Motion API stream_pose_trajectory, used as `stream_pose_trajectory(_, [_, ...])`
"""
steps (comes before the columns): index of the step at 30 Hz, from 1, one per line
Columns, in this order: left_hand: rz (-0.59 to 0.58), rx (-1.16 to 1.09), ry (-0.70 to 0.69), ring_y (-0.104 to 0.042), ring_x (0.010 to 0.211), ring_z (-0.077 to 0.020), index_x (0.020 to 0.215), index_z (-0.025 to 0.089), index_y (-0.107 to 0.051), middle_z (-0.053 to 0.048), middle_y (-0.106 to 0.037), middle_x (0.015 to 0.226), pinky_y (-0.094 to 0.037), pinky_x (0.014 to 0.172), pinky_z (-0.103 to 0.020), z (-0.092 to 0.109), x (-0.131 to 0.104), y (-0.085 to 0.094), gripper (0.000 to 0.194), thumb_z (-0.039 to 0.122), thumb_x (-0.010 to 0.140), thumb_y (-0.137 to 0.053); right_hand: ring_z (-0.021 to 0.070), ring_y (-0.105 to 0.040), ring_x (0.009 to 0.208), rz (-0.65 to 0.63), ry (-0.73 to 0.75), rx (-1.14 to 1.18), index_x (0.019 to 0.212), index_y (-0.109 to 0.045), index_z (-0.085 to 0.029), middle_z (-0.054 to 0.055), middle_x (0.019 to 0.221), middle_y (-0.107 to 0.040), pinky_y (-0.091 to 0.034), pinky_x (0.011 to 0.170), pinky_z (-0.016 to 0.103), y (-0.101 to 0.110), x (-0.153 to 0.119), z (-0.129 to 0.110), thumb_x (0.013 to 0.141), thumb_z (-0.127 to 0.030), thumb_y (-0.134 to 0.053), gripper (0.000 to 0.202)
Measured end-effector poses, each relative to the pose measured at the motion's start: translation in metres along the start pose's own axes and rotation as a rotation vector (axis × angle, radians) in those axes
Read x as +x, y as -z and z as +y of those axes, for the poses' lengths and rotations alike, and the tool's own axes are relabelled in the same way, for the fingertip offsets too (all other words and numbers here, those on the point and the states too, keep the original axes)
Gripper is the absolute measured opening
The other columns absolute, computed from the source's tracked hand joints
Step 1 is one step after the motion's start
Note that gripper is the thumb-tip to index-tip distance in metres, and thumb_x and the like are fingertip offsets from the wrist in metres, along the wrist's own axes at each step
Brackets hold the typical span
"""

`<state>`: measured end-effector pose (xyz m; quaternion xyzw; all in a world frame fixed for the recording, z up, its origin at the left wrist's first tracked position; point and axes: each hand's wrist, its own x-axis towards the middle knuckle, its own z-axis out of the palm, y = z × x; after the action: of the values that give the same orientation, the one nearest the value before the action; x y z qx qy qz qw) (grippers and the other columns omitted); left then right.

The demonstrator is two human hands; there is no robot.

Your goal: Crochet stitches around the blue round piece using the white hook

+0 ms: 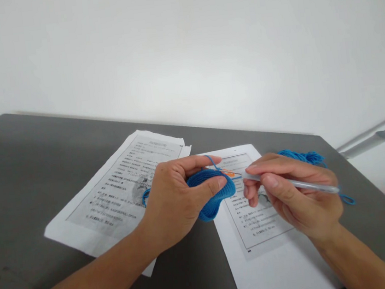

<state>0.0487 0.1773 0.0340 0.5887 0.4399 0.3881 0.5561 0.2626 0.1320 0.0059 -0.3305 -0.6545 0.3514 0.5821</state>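
Observation:
A blue crocheted piece [216, 196] is pinched between the thumb and fingers of my left hand [174, 197], its lower part curving down below the thumb. A strand of blue yarn [211, 162] runs over my left index finger. Something small and orange [229, 174] shows by the upper edge of the piece. My right hand [295, 188] grips a crochet hook with a clear handle [308, 185] like a pen. Its thin shaft points left to the edge of the blue piece; whether the tip is in a stitch, I cannot tell.
Two printed sheets, a left one [93, 225] and a right one [262, 271], lie on the dark grey table [19, 183]. A blue yarn bundle [305, 155] rests behind my right hand. A white wall [169, 63] stands beyond, with a metal rail [382, 136] at right.

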Motion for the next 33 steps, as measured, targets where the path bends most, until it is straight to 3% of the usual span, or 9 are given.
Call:
stream_pose_trajectory(6, [0.009, -0.013, 0.012, -0.079, 0.081, -0.0211, 0.104, 0.016, -0.084, -0.003, -0.085, 0.089, -0.062, 0.073, -0.028, 0.001, -0.002, 0.001, 0.028, 0.025, 0.077, -0.082, 0.0193, -0.073, 0.066, -0.008, 0.04, -0.072, 0.12, -0.081, -0.028, 0.006, 0.084, -0.077, -0.061, 0.051, 0.033, 0.002, 0.002, -0.004, 0.097, -0.013, -0.067, 0.031])
stream_pose_trajectory(16, [0.057, 0.104, -0.082, -0.079, 0.084, -0.0206, 0.1, 0.022, -0.086, -0.001, -0.086, 0.093, -0.06, 0.075, -0.028, 0.001, -0.004, -0.001, 0.019, 0.026, 0.083, -0.078, 0.0167, -0.072, 0.06, -0.024, 0.158, -0.201, 0.117, -0.083, -0.025, 0.005, 0.077, -0.076, -0.059, 0.049, 0.03, -0.005, 0.012, -0.015, 0.093, -0.007, -0.07, 0.033])
stream_pose_trajectory(26, [0.135, 0.2, -0.192, -0.08, 0.085, -0.019, 0.093, 0.026, -0.087, 0.002, -0.086, 0.091, -0.063, 0.089, -0.029, 0.0, -0.005, -0.004, 0.016, 0.018, 0.085, -0.076, 0.0154, -0.073, 0.068, -0.089, 0.239, -0.377, 0.118, -0.08, -0.019, 0.005, 0.082, -0.077, -0.06, 0.055, 0.027, -0.003, 0.01, -0.017, 0.089, -0.002, -0.072, 0.035])
stream_pose_trajectory(33, [0.185, 0.243, -0.22, -0.081, 0.083, -0.0192, 0.098, 0.021, -0.087, 0.0, -0.086, 0.089, -0.065, 0.081, -0.025, 0.0, -0.004, -0.006, 0.018, 0.018, 0.084, -0.077, 0.0147, -0.076, 0.078, -0.119, 0.376, -0.626, 0.111, -0.077, -0.012, 0.009, 0.09, -0.08, -0.063, 0.067, 0.023, -0.008, 0.01, -0.022, 0.088, -0.001, -0.072, 0.026])
